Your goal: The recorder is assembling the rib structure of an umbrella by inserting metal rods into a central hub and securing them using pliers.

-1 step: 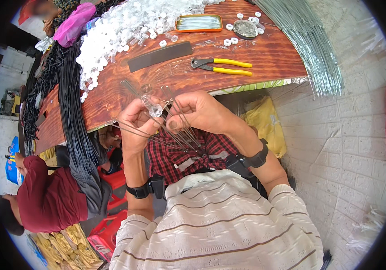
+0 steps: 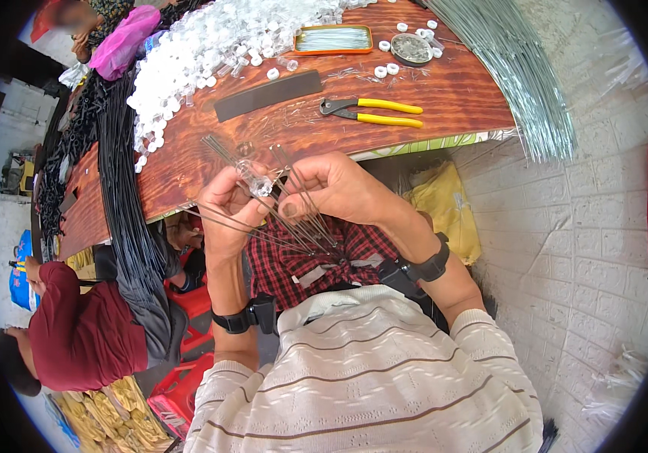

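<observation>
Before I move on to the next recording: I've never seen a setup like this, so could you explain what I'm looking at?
There is no robot; a person works with two bare hands. The view comes from a wide fisheye camera on the person's head, looking down, so straight edges bend. The left hand holds a clear piece with thin rods around it; the right hand is among the rods, its exact grip unclear. On the wooden table lie a yellow-handled cutting tool, a dark flat bar, an orange-rimmed tin and a heap of clear and white pieces.
</observation>
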`<state>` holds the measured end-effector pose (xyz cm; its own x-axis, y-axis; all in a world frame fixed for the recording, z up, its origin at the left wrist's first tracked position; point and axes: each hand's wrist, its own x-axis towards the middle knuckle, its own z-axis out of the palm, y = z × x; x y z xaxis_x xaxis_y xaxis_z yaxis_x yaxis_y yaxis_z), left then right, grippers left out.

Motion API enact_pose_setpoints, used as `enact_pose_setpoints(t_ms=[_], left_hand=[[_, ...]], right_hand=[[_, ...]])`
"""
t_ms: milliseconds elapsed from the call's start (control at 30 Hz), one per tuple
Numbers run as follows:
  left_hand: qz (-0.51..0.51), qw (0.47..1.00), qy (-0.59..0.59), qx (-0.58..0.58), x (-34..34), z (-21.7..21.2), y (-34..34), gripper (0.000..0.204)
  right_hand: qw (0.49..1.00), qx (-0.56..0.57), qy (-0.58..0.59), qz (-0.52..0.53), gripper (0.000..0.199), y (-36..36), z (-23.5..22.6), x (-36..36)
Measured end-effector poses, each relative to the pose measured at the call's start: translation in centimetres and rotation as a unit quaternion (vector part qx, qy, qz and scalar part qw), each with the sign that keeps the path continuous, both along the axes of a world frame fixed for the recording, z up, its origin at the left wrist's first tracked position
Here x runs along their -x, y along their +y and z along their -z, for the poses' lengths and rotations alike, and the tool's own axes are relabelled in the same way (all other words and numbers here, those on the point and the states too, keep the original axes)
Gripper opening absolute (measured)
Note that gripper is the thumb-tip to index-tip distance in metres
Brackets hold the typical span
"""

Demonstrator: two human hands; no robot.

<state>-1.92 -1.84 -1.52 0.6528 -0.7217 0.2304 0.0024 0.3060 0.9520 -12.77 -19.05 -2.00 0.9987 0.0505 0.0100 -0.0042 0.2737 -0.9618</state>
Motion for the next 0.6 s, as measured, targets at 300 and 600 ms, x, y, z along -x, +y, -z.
enact_pose_setpoints(t_ms=[300,600], left_hand=[[-0.01,1.0,0.012,-0.014,-0.2,0.0,-0.2,0.044],[-0.034,0.992,0.118,0.013,-0.1,1.5,-0.8,0.064]], right_hand=[[0.998,-0.046,-0.003,0.032,0.014,0.4,-0.5,-0.1],[0.998,0.019,-0.002,0.065,0.015,0.8,-0.5,-0.4]])
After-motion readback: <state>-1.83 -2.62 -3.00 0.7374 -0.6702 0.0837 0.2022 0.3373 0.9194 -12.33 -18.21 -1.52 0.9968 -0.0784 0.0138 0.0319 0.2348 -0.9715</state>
